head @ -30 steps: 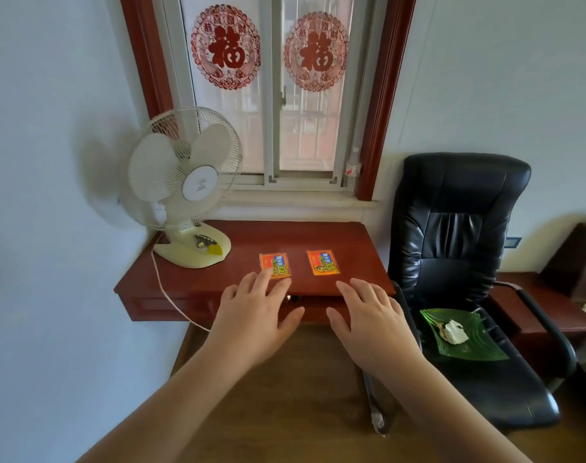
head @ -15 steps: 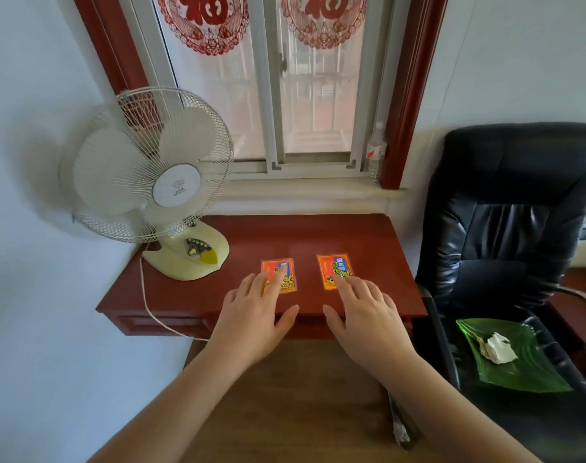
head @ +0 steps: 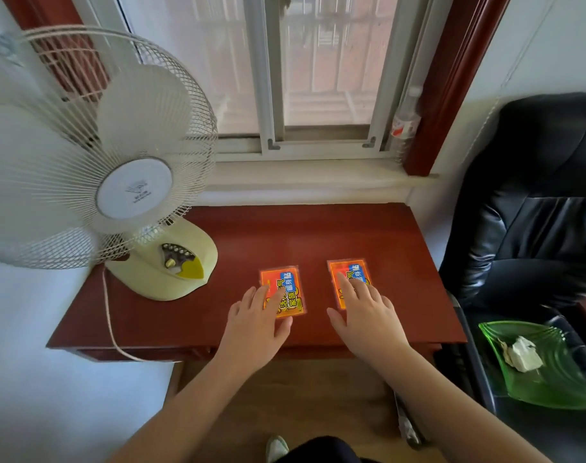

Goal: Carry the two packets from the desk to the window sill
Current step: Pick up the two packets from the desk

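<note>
Two orange packets with blue labels lie flat side by side on the red-brown desk (head: 318,235). My left hand (head: 255,325) rests with spread fingers on the near half of the left packet (head: 288,284). My right hand (head: 368,312) lies with its fingers over the lower part of the right packet (head: 353,270). Neither packet is lifted. The pale window sill (head: 305,182) runs along the wall just behind the desk, under the window.
A white table fan (head: 94,168) stands on the desk's left part, its cord hanging over the front edge. A plastic bottle (head: 405,118) stands at the sill's right end. A black office chair (head: 532,235) with a green dish (head: 552,379) is at the right.
I have stepped closer to the desk. Both hands moved forward from the desk's front edge onto the two packets.
</note>
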